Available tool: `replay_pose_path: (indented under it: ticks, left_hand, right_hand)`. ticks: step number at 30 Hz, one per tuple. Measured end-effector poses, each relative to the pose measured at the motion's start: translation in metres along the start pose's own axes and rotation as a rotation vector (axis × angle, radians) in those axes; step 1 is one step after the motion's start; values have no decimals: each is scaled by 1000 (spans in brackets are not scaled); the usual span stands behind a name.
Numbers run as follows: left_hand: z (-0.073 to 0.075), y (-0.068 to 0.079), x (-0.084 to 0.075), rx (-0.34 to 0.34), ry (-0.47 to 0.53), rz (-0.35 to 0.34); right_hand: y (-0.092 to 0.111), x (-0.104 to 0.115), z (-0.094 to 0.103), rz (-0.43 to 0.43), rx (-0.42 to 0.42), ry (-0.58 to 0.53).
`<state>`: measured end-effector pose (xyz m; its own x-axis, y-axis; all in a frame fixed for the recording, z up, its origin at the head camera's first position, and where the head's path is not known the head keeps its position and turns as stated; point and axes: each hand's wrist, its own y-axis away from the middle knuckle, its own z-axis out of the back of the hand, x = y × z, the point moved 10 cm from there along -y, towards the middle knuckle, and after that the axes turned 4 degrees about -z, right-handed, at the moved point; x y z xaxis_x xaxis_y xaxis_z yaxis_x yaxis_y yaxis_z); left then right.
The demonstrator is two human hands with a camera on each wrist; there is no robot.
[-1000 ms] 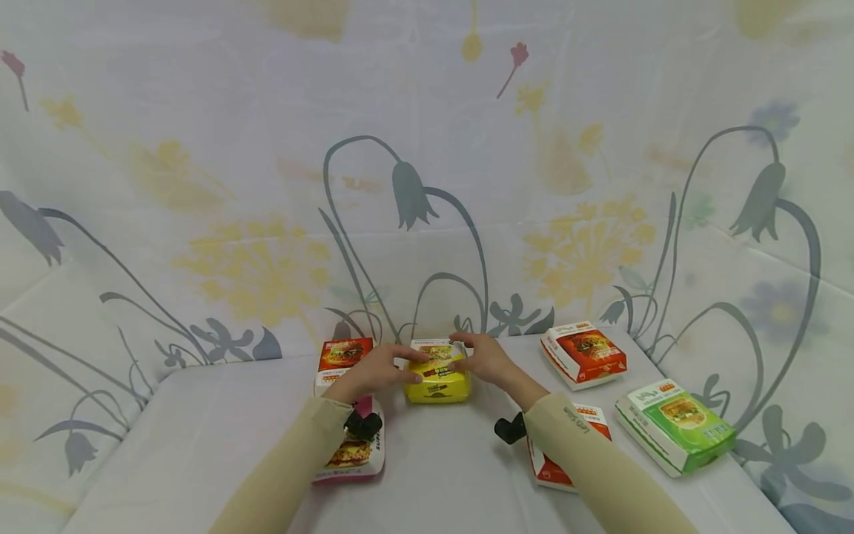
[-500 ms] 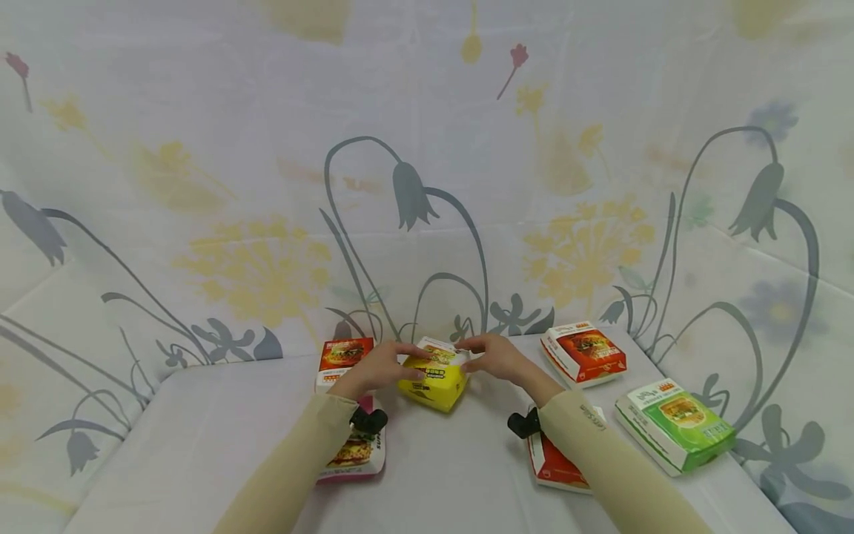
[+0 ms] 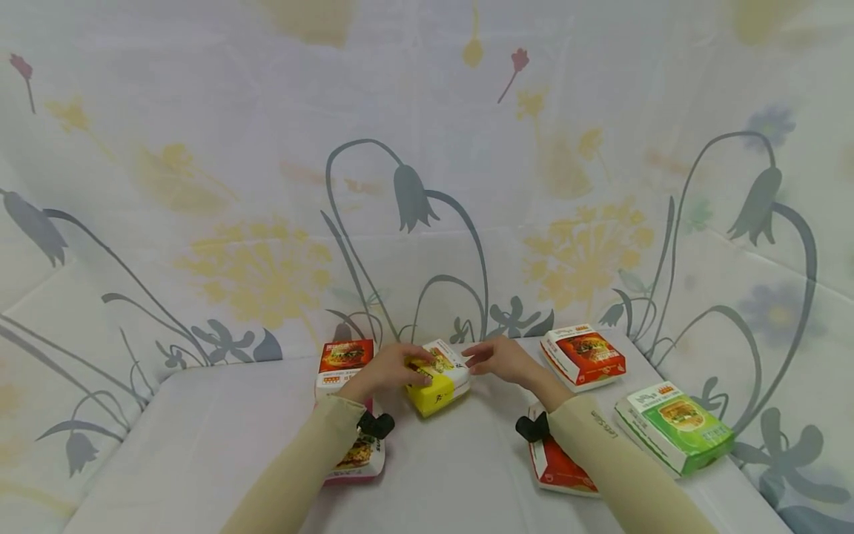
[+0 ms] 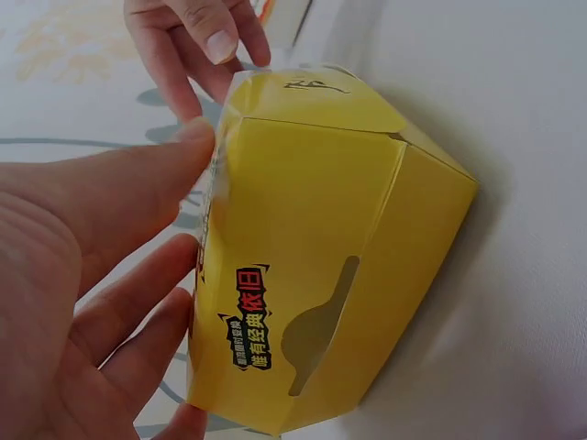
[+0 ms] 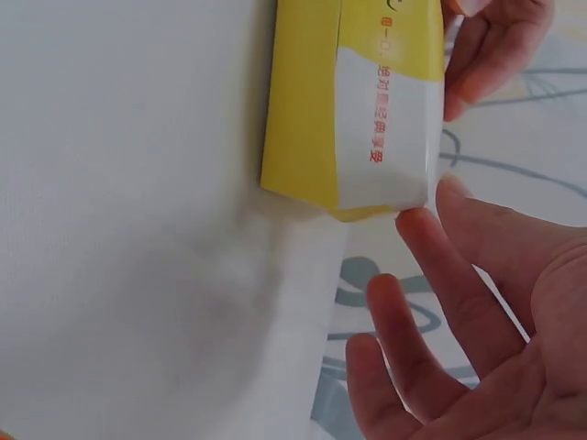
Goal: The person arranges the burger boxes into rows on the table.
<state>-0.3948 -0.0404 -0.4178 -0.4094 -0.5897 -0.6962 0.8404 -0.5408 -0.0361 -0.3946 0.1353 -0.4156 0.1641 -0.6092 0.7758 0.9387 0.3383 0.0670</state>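
One yellow box point(image 3: 442, 383) | touching left hand point(image 3: 382, 370) (fingers loosely spread) | just beside right hand point(image 3: 504, 360), relaxed

The person wears long sleeves in a plain beige, slightly loose in cut. The left sleeve point(image 3: 300, 471) is a single unpatterned colour as far as it shows, its cuff ending in a neat, flared edge at the wrist. The right sleeve point(image 3: 630, 475) matches it in shade and shape, but carries a short line of dark lettering point(image 3: 603, 424) just behind the cuff; it is too small in the head view to read with confidence. A compact black wrist camera with a rounded, lumpy body sits at the cuff on the left point(image 3: 382, 425), and a similar black unit point(image 3: 533, 428) sits on the right. Both hands are bare, with short nails visible on the right hand point(image 3: 503, 361).
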Motion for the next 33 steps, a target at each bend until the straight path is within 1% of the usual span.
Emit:
replay_pose_path:
  ticks: [5, 9, 13, 18, 22, 29, 33]
  left_hand:
    - [-1, 0, -1, 9, -30, -8]
    - [-2, 1, -2, 18, -20, 1]
    - [-4, 1, -4, 38, -3, -12]
    - [-8, 1, -6, 69, 46, -38]
    - [-9, 2, -8, 89, 75, -53]
    - [-14, 4, -13, 151, 99, -91]
    - [-16, 4, -17, 166, 86, -118]
  right_hand:
    - [-1, 1, -2, -14, 11, -9]
    - [-4, 1, -3, -32, -2, -12]
    - [-7, 2, -5, -37, -23, -2]
    - [-11, 4, -7, -10, -45, -19]
    - [-14, 5, -11, 24, -35, -33]
    - [-16, 10, -17, 73, -11, -38]
    - [-17, 8, -20, 46, 0, -40]
